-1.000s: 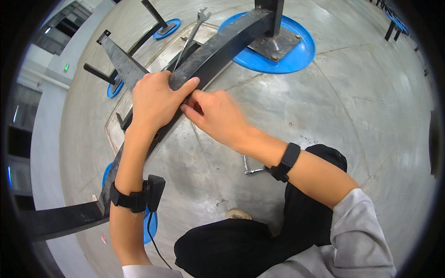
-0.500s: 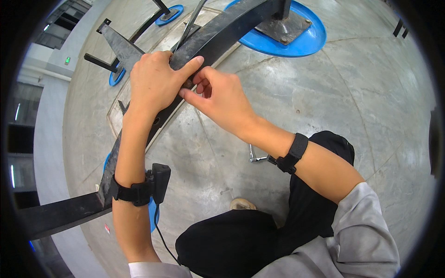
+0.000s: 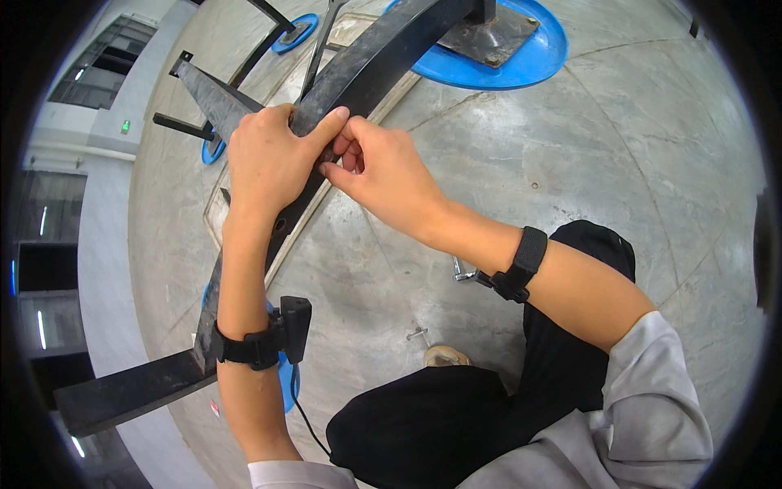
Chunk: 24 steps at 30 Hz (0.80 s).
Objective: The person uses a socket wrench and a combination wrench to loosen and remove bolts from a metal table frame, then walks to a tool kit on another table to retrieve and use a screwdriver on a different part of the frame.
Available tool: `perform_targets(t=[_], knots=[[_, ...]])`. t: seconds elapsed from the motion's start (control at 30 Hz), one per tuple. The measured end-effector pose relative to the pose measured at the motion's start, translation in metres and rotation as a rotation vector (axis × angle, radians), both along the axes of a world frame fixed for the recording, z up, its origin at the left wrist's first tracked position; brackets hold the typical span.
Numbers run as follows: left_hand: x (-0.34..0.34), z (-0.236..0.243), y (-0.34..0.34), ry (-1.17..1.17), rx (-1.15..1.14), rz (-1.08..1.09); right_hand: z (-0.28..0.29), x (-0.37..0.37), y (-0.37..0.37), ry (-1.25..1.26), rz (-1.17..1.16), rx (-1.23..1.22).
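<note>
I see room to pass over the grey floor (image 3: 521, 147) right of the right hand (image 3: 389, 171); on the other side, the left hand (image 3: 269, 159), black beam (image 3: 371, 69) and slanting wrench (image 3: 321, 47) block the way

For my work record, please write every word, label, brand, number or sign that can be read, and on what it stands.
None can be read.
Green sign on the wall: too small.
Red-white piece on the floor: too small.
Black beam by the left hand: no lettering visible.

A concrete floor (image 3: 611, 163), metal frame (image 3: 366, 69) and wrench (image 3: 318, 49) suggest a workshop.
</note>
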<state>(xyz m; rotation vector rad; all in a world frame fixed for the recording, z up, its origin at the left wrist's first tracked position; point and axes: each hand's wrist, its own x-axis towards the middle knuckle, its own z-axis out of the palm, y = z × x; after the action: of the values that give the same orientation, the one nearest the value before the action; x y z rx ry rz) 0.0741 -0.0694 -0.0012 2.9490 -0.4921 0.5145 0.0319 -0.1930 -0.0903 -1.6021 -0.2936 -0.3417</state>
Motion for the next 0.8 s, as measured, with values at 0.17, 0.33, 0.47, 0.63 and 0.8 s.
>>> perform_targets(t=[0.17,0.33,0.47,0.63,0.8], knots=[[0.0011,-0.0007,0.0014,0.020,0.004,0.011,-0.0021,-0.0007,0.0022,0.073,0.026,-0.034],[0.0004,-0.0001,0.0003,0.029,-0.003,0.011,-0.0038,-0.0039,0.0029,0.020,-0.013,-0.017],[-0.0001,0.0001,0.0002,0.016,-0.003,0.006,-0.0061,-0.0029,0.0043,0.031,0.010,-0.004],[0.0009,-0.0015,0.0017,0.021,-0.008,0.001,-0.0081,-0.0021,0.0051,-0.078,-0.064,0.021],[0.0031,-0.0038,0.0042,-0.014,0.001,-0.021,-0.0092,-0.0037,0.0035,0.016,0.008,-0.018]])
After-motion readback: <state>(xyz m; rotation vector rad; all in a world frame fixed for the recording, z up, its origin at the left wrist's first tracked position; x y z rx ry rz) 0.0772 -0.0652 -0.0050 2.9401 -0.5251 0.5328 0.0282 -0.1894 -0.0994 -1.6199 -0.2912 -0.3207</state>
